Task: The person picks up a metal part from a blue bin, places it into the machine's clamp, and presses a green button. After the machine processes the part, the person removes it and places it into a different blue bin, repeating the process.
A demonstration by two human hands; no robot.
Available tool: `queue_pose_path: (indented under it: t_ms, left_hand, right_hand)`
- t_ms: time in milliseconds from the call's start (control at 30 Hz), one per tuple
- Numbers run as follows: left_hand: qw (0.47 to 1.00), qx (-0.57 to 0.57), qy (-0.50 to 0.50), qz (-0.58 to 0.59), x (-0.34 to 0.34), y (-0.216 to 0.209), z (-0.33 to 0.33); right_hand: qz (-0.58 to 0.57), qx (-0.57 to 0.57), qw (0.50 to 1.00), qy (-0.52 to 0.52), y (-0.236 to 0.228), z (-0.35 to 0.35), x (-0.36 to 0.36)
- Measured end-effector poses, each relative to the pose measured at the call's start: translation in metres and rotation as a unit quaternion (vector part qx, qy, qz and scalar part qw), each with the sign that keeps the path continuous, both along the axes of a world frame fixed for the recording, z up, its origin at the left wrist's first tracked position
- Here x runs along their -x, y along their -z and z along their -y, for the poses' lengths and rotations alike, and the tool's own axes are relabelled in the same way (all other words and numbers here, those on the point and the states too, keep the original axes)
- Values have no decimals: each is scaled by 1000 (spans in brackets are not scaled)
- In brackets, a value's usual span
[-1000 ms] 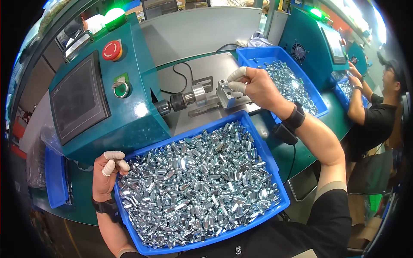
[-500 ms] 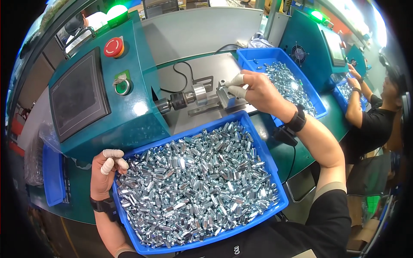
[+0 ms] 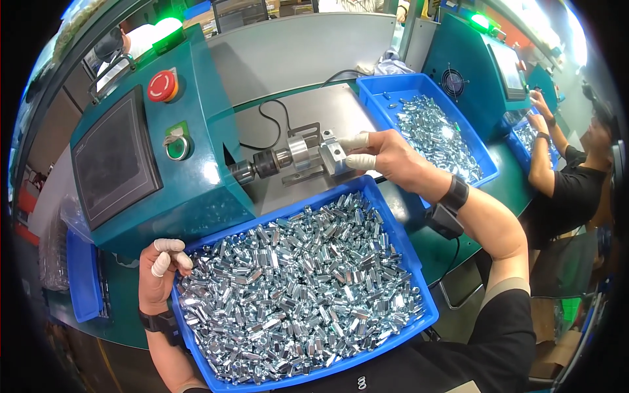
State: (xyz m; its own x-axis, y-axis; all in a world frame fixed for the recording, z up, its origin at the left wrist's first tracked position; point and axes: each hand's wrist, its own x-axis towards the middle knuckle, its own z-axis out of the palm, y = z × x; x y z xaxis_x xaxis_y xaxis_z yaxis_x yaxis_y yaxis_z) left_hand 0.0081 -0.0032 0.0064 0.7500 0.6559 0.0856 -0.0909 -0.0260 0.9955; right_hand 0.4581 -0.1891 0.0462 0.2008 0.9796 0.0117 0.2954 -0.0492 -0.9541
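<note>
My right hand [image 3: 403, 162], with pale finger covers on thumb and index finger, reaches to a small silver fixture block [image 3: 333, 154]. Its two covered tips press against the block's right side; whether a small part sits between them is hidden. Just left of the block is a round metal collar [image 3: 299, 152] on the machine's dark spindle [image 3: 265, 164]. My left hand [image 3: 160, 272], also with covered fingers, is curled at the left rim of a large blue tray [image 3: 419, 262]. Shiny hexagonal metal nuts [image 3: 295, 288] fill this tray. What the left fingertips hold, if anything, cannot be made out.
A teal machine [image 3: 177, 190] with a dark screen and red emergency button [image 3: 162, 86] stands at left. Behind my right hand lies a second blue tray [image 3: 481, 154] of metal parts. At far right a person [image 3: 576, 170] works at another teal machine [image 3: 468, 62].
My right hand's fingers have moved from the top of the fixture block to its right side. The block sits closer to the collar. My left hand stays by the tray rim.
</note>
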Motion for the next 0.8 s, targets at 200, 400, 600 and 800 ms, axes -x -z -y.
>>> queue_pose_path:
  t_ms: [200, 400, 600, 800]
  left_hand:
    - [1000, 8, -13, 5, 2, 2, -1]
    - [999, -4, -31, 7, 1, 4, -2]
    - [1000, 5, -29, 5, 2, -1, -1]
    - [999, 2, -37, 12, 5, 4, -1]
  right_hand:
    - [-9, 49, 994, -97, -21, -12, -18]
    - [20, 80, 980, -183, -17, -34, -36]
    - [-36, 73, 977, -197, -6, -36, -42]
    - [-39, 65, 978, -194, -3, -35, -42]
